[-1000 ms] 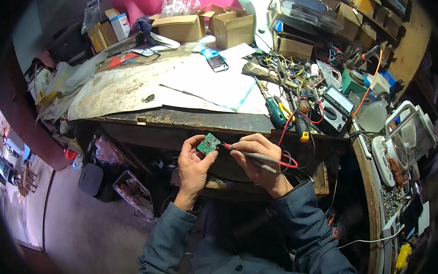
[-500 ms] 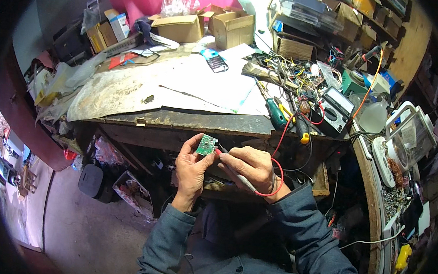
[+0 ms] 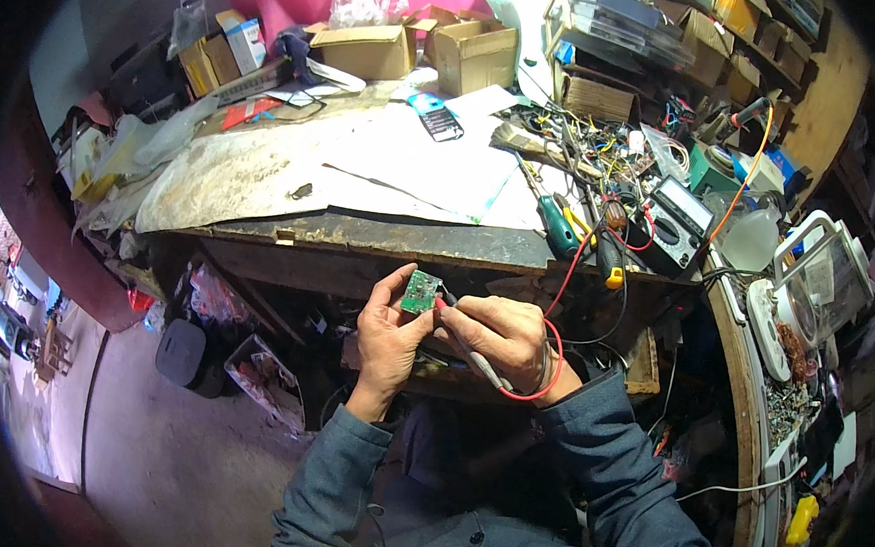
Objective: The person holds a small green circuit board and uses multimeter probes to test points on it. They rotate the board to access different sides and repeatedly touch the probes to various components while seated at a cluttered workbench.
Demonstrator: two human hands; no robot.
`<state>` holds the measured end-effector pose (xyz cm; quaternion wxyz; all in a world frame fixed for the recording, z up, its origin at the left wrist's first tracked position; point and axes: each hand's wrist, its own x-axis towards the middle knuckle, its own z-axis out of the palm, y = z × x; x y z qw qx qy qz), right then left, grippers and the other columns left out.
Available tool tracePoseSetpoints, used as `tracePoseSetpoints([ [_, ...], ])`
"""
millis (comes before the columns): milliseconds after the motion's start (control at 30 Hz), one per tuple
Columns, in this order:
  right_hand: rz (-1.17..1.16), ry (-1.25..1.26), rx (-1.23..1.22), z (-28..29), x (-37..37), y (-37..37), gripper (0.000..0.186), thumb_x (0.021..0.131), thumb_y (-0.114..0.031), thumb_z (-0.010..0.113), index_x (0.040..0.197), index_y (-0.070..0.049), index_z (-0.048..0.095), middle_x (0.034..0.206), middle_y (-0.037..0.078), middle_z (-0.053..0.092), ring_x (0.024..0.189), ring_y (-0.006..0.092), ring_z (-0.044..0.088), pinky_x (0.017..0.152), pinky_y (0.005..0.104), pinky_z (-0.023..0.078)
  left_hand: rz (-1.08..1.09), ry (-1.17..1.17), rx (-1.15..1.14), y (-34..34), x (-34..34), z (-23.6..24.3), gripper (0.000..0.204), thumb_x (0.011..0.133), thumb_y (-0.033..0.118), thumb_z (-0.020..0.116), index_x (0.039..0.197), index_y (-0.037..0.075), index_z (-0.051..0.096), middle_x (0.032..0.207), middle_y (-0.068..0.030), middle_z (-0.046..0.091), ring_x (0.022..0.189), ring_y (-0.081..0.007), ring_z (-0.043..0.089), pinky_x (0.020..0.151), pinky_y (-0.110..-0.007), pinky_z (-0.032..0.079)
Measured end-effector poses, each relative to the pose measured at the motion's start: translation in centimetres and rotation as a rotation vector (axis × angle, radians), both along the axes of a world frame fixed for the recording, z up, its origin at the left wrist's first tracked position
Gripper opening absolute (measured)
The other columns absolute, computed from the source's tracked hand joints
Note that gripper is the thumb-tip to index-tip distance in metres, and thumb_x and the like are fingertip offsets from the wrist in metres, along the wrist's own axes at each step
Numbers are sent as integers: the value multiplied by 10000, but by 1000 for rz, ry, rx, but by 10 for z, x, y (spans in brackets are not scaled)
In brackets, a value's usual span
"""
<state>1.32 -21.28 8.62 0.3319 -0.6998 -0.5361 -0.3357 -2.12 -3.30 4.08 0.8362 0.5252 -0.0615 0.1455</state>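
Note:
A small green circuit board (image 3: 420, 291) is pinched between the thumb and fingers of my left hand (image 3: 389, 339), in front of the bench edge. My right hand (image 3: 500, 340) is closed around the test probes (image 3: 480, 362), one red and one dark, with their tips at the board's right side. Whether the tips touch the board I cannot tell. A red lead (image 3: 559, 353) loops from the right hand up toward the multimeter (image 3: 675, 224), which lies on the bench at the right.
The workbench (image 3: 380, 234) carries a paper sheet, a phone (image 3: 437, 119), and cardboard boxes (image 3: 471, 57) at the back. Screwdrivers (image 3: 559, 227) lie by the right front edge beside a heap of wires and parts (image 3: 615, 149). Below left stand a dark bin (image 3: 182, 354) and a litter box (image 3: 267, 381).
The board has tilted a little in my left hand and sits slightly farther right in view. Both hands keep their hold; the view has shifted slightly.

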Motion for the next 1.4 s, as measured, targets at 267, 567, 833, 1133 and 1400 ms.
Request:
tracePoseSetpoints([
  [267,14,24,-17,0,2,0,280,847,-106,756,1081,32,687,976,174,683,767,288,719,632,348,600,1,-16,14,1,2,-3,572,885,-115,684,1407,-8,474,1218,-112,648,1077,-169,660,943,-289,559],
  [567,-2,16,21,-2,4,1,271,850,-107,785,1071,22,696,964,160,683,752,272,722,604,330,599,-24,-14,-14,1,1,-3,581,891,-91,702,1414,-15,464,1217,-125,648,1068,-181,667,909,-288,577],
  [833,-3,30,43,-6,6,1,271,841,-111,799,1063,8,699,933,144,679,734,263,716,595,328,593,-27,-25,-2,1,2,-3,554,910,-105,658,1419,-18,457,1215,-129,646,1057,-182,671,878,-290,599],
  [1133,3,75,69,-6,8,1,289,809,-22,813,1079,-11,710,920,132,674,712,243,695,580,319,566,-41,-14,-14,2,3,-5,555,901,-109,659,1413,-40,458,1200,-135,648,1042,-190,677,880,-302,601],
  [1400,4,116,75,-6,7,0,279,817,-13,806,1079,-9,713,917,131,675,724,242,696,598,317,572,-31,-1,-3,2,3,-4,571,891,-120,672,1414,-46,457,1206,-148,654,1092,-202,675,971,-314,563],
])
